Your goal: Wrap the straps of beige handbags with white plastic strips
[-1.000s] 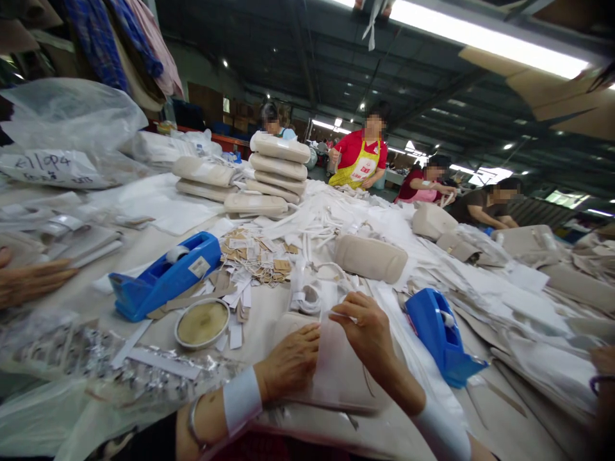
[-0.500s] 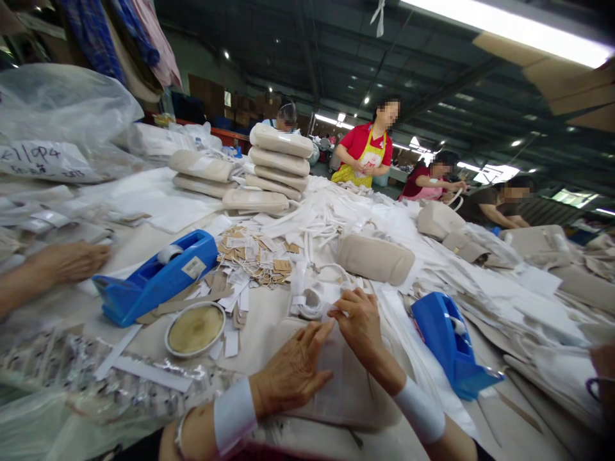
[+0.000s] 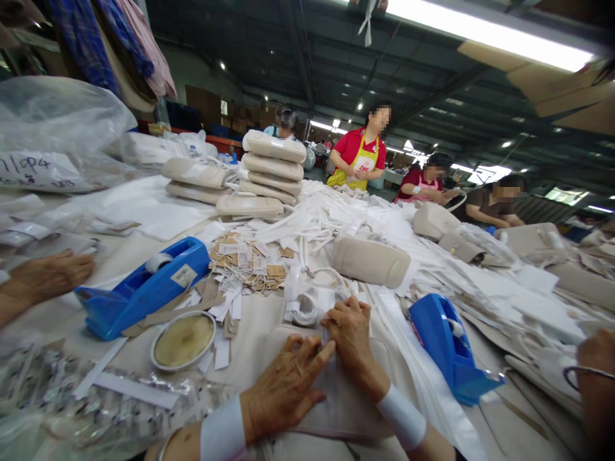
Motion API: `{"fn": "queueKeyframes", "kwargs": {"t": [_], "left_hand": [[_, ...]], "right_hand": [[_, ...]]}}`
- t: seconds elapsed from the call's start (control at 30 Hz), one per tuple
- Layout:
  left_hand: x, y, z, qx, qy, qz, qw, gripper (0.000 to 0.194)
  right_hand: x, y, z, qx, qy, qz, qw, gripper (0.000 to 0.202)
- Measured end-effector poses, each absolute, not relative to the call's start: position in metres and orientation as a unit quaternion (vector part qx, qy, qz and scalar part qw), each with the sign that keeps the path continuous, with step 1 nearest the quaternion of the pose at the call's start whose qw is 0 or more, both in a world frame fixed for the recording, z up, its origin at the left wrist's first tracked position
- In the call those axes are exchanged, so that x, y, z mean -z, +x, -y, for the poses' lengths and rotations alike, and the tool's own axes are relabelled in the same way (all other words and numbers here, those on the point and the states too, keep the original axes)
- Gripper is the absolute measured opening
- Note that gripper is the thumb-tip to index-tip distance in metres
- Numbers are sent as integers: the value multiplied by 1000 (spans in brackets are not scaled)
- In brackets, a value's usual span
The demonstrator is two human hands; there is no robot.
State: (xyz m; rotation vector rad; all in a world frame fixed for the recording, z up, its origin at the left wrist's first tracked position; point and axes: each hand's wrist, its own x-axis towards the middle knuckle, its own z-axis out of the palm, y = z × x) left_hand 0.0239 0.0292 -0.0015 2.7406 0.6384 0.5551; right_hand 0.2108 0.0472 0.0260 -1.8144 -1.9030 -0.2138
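Observation:
A beige bag (image 3: 343,406) lies flat in front of me. My left hand (image 3: 286,387) rests over its left part, fingers spread, with the index fingertip close to my right hand. Near the bag's upper edge my right hand (image 3: 350,336) has its fingers bent and pressed together; what they pinch is hidden. Just beyond the fingers sits a coiled pale strap (image 3: 303,310) in clear wrapping. Another beige bag (image 3: 371,261) lies farther back.
Blue tape dispensers stand left (image 3: 144,288) and right (image 3: 449,349). A round tin (image 3: 183,340) and a heap of tags (image 3: 250,259) lie left of centre. Stacked beige bags (image 3: 273,168) rise behind. A co-worker's hand (image 3: 52,275) is at far left; other people work around the table.
My right hand has shifted slightly down and left along the bag's upper edge. My left hand stays over the bag. The whole view has moved a little.

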Motion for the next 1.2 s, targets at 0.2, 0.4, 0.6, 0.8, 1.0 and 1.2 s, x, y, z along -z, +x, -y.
{"fn": "queueKeyframes", "kwargs": {"t": [0.2, 0.4, 0.6, 0.8, 1.0, 1.2], "left_hand": [[2, 23, -28, -200, 948, -218, 116, 77], [3, 21, -29, -214, 937, -236, 142, 73], [2, 19, -36, -201, 922, -238, 232, 71], [2, 21, -36, -195, 923, -244, 224, 70], [2, 22, -32, -208, 929, -244, 183, 61], [-3, 22, -31, -222, 937, -236, 128, 42]], "right_hand": [[-23, 210, -46, 73, -666, 696, 258, 20], [-19, 213, -48, 71, -663, 686, 291, 22], [-18, 216, -46, 47, -649, 678, 342, 22], [-17, 213, -46, 63, -672, 672, 306, 20], [-16, 211, -46, 74, -687, 673, 264, 16], [-14, 207, -45, 123, -689, 686, 198, 7]]}}
